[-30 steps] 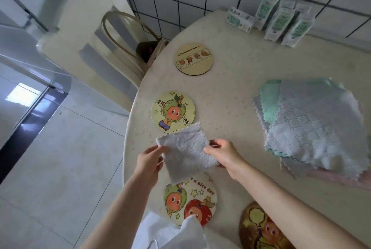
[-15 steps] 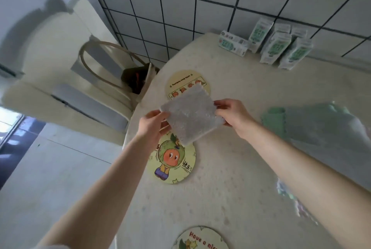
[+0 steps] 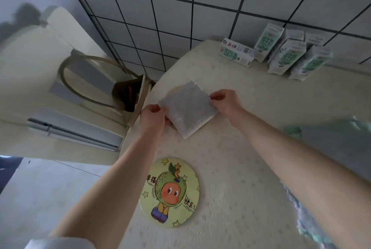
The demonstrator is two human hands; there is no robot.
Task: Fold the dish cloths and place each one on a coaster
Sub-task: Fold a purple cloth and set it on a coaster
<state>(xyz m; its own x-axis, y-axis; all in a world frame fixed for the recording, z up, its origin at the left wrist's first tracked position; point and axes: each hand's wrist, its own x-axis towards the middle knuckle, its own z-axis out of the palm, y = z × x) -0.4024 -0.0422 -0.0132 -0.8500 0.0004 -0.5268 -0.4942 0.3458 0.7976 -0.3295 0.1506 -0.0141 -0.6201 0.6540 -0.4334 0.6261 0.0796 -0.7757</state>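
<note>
A folded grey dish cloth is held flat over the far round coaster, which it hides almost entirely. My left hand pinches the cloth's left corner and my right hand pinches its right corner. I cannot tell whether the cloth rests on the coaster or hovers just above it. A yellow-green cartoon coaster lies bare on the table nearer to me. The stack of unfolded cloths, green and grey, shows blurred at the right edge.
Several milk cartons stand and lie at the table's far edge against the tiled wall. A cream chair with a bag on it stands left of the table, close to its rim.
Both hands carried the folded grey cloth away from me, past the yellow-green coaster, to the far coaster. The camera tilted up and forward; the nearest coasters left the view.
</note>
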